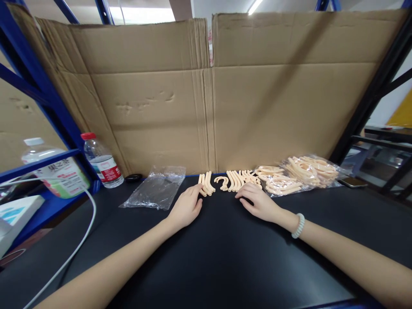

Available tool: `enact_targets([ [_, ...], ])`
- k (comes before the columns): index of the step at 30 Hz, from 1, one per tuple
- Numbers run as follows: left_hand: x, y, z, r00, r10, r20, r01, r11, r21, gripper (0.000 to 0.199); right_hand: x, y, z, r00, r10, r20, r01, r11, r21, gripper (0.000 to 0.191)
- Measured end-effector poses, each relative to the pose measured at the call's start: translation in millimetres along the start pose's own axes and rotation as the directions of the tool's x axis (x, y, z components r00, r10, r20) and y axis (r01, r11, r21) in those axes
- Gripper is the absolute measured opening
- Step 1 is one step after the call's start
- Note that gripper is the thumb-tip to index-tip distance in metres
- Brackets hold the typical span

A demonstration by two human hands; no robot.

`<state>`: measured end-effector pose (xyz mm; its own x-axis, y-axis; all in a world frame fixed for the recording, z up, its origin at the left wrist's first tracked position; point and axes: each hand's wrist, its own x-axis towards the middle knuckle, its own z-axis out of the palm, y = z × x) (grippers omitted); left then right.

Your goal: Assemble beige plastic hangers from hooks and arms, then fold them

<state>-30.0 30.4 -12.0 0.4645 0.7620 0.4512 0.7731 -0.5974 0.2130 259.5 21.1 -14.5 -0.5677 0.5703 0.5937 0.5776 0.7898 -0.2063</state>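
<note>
My left hand (186, 207) rests on the black table with its fingers stretched out. Its fingertips touch the near left side of a small group of beige curved strips (208, 184), lying side by side. A hook-shaped beige piece (222, 182) lies between the two hands. To its right is a longer row of beige strips (234, 180), some with wavy outlines. My right hand (257, 201), with a pale beaded bracelet (298, 225) on its wrist, lies at the near edge of that row, fingers loosely bent and thumb apart. Nothing shows in its grasp.
Clear bags of beige pieces (280, 182) (309, 169) lie at the back right beside a phone (353, 182). A flat clear plastic bag (157, 189) is on the left. A red-capped bottle (102, 163) and white cable (86, 231) stand farther left. Cardboard (154, 116) walls the back.
</note>
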Motion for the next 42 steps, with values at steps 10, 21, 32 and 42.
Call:
enact_targets([
  [10,1,2,-3.7,0.999,0.028,0.018,-0.028,0.999,0.028,0.036,45,0,18,0.993,-0.115,0.038,0.121,0.966,-0.228,0.030],
  [21,3,5,-4.3,0.999,0.047,0.018,-0.047,0.999,0.018,0.027,42,11,26,0.995,-0.093,0.048,0.102,0.964,-0.245,0.026],
  [32,3,3,-1.5,0.998,0.048,-0.040,-0.050,0.998,-0.044,0.018,45,16,32,0.998,-0.057,-0.017,0.054,0.988,-0.145,0.021],
  [42,0,18,-13.4,0.977,-0.049,-0.207,0.011,0.983,-0.182,0.020,41,7,20,0.943,0.153,-0.296,-0.132,0.987,0.089,0.024],
])
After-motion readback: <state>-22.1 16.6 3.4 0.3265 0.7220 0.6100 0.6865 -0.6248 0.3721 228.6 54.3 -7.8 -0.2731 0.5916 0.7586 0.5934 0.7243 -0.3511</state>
